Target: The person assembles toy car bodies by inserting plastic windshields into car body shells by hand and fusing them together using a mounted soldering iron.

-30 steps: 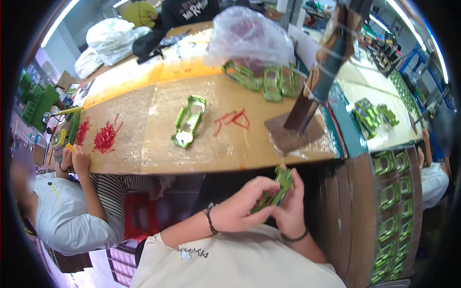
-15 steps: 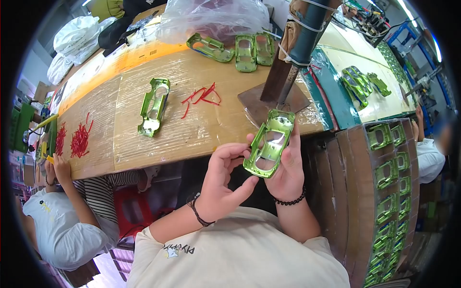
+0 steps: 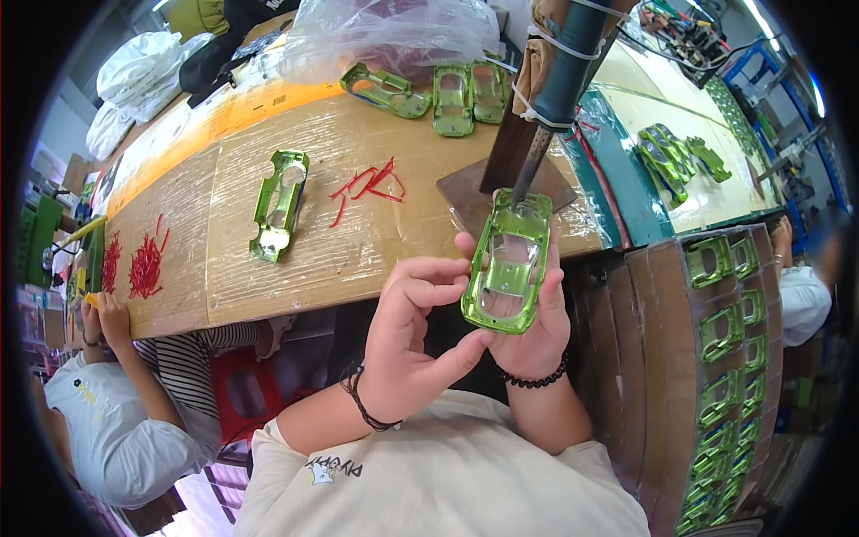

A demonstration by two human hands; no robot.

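One car shell (image 3: 483,298), green, is held by two hands above the near edge of the table (image 3: 331,259). Its left side is grasped by the left hand (image 3: 407,336), with the fingers bent toward the frame and the thumb set near its lower corner. Its right side and underside are supported by the right hand (image 3: 544,333), whose fingers are partly hidden behind the shell and whose thumb is raised along the edge. One dark bracelet is worn on each wrist. The far end of the shell is overlapped by the tip of one metal rod (image 3: 534,159); whether contact is made cannot be told. One brown base plate (image 3: 467,199) is seen behind the shell. On the table, one single shell (image 3: 271,243) is placed apart to the left, and three shells (image 3: 453,100) are grouped at the back beside one clear plastic bag (image 3: 385,40). Red strips are distributed in three places: one loose scatter (image 3: 367,183) near the middle and two piles (image 3: 145,268) at the far left. Further shells are arranged in two columns in one brown box (image 3: 658,322) at right; their exact number cannot be counted. Two hands of a co-worker (image 3: 112,318) are seen at the table's left edge.
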